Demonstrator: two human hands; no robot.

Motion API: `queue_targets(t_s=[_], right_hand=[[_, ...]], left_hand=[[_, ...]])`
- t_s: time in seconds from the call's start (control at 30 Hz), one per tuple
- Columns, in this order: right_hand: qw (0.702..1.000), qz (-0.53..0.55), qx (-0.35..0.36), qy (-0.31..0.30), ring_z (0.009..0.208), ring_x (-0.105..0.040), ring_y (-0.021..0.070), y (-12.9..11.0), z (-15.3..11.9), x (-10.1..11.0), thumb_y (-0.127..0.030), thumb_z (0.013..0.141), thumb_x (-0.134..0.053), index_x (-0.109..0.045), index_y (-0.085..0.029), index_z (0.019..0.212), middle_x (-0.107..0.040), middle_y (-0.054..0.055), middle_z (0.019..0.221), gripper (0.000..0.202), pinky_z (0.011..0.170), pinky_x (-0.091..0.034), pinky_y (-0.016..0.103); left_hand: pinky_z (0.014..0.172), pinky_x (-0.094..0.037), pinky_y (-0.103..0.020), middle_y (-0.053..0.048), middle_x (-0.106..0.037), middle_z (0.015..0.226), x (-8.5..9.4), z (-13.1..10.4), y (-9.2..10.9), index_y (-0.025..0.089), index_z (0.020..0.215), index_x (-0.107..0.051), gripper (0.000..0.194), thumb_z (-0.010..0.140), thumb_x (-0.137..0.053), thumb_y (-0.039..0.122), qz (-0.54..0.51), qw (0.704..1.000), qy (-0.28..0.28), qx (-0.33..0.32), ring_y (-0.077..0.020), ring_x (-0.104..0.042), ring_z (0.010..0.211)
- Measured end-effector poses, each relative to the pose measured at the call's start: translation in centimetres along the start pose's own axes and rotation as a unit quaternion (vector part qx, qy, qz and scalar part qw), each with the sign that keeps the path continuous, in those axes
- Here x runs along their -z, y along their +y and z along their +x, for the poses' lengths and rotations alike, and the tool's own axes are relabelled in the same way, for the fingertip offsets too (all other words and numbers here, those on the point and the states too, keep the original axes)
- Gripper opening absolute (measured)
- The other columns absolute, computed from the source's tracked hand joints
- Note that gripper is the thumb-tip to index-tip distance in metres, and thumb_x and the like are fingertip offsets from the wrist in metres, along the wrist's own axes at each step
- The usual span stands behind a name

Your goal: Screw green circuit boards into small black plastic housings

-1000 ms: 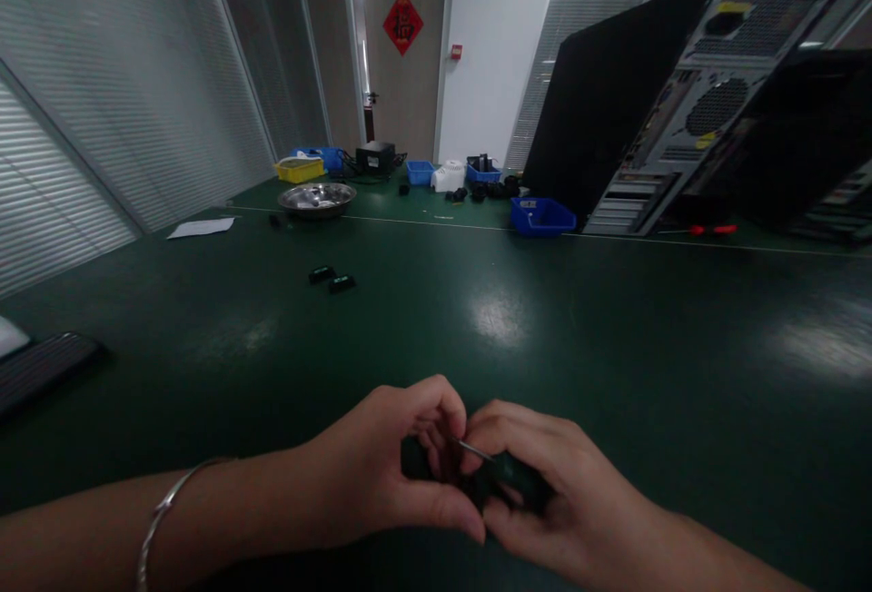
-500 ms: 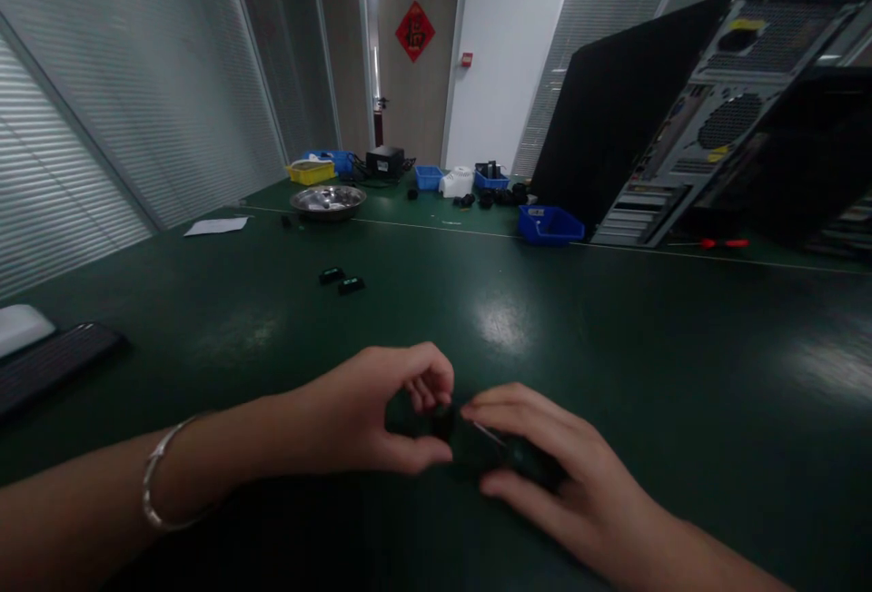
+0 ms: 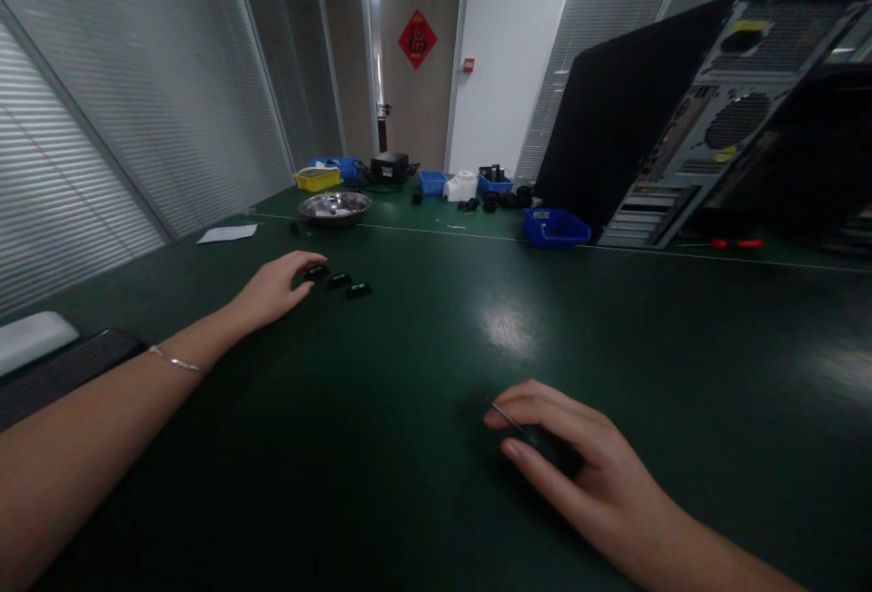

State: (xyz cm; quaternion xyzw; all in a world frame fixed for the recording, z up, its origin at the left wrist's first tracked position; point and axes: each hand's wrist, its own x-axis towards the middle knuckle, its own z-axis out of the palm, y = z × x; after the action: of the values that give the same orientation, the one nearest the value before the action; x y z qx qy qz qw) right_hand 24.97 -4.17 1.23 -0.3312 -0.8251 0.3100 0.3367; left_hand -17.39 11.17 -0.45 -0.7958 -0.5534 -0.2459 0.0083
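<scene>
Your left hand point(image 3: 271, 291) has moved from your right hand point(image 3: 582, 447) to the leftmost black piece point(image 3: 316, 273), fingers around it, grip unclear. Two matching pieces point(image 3: 359, 290) already lie beside it on the counter point(image 3: 422, 329); what remains cannot be told. Your right fingers clamp a thin-shafted tool point(image 3: 507, 417).

A slender, curved, silver-coloured bangle point(image 3: 177, 361) is worn around the left wrist point(image 3: 219, 334). The left hand point(image 3: 273, 291), right hand point(image 3: 576, 447) and both forearms point(image 3: 115, 429) are exposed.
</scene>
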Motion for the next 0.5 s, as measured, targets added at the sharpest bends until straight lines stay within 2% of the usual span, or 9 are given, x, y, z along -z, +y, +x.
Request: queue_targets(t_s=[0.13, 0.27, 0.4, 0.5], right_hand=[[1.000, -0.003, -0.011, -0.011, 0.098, -0.067, 0.0172, 0.1, -0.1, 0.0, -0.015, 0.095, -0.056, -0.063, -0.025, 0.106, -0.068, 0.004, 0.105, 0.016, 0.083, -0.055, 0.027], [1.000, 0.004, -0.018, -0.016, 0.098, -0.067, 0.0183, 0.2, 0.0, -0.1, -0.015, 0.096, -0.055, -0.064, -0.024, 0.106, -0.068, 0.005, 0.104, 0.016, 0.084, -0.054, 0.029], [1.000, 0.009, -0.017, -0.015, 0.096, -0.067, 0.0188, 0.2, 0.0, 0.0, -0.015, 0.095, -0.056, -0.064, -0.023, 0.105, -0.068, 0.005, 0.103, 0.015, 0.083, -0.054, 0.030], [1.000, 0.009, -0.013, -0.011, 0.095, -0.067, 0.0186, 0.1, 0.0, 0.0, -0.015, 0.095, -0.056, -0.064, -0.022, 0.104, -0.069, 0.006, 0.102, 0.015, 0.082, -0.054, 0.030]], left_hand=[[0.097, -0.049, -0.049, -0.011, -0.063, 0.126, -0.4, -0.1, -0.8, 0.019, 0.125, -0.061, 0.045, 0.084, -0.051, 0.034, 0.004, 1.000, -0.029, 0.001, -0.0322, -0.061, 0.112], [0.098, -0.048, -0.048, -0.011, -0.061, 0.131, 0.0, -0.3, -0.3, 0.018, 0.129, -0.058, 0.045, 0.087, -0.049, 0.030, 0.006, 0.999, -0.035, -0.007, -0.0311, -0.059, 0.117], [0.096, -0.049, -0.049, -0.013, -0.058, 0.135, 0.5, -0.5, 0.9, 0.017, 0.129, -0.055, 0.045, 0.086, -0.046, 0.026, 0.017, 1.000, -0.007, -0.010, -0.0331, -0.055, 0.121], [0.096, -0.047, -0.050, -0.017, -0.059, 0.130, 0.6, -0.4, 1.9, 0.013, 0.128, -0.055, 0.042, 0.090, -0.044, 0.028, 0.033, 0.999, 0.021, -0.011, -0.0347, -0.054, 0.119]])
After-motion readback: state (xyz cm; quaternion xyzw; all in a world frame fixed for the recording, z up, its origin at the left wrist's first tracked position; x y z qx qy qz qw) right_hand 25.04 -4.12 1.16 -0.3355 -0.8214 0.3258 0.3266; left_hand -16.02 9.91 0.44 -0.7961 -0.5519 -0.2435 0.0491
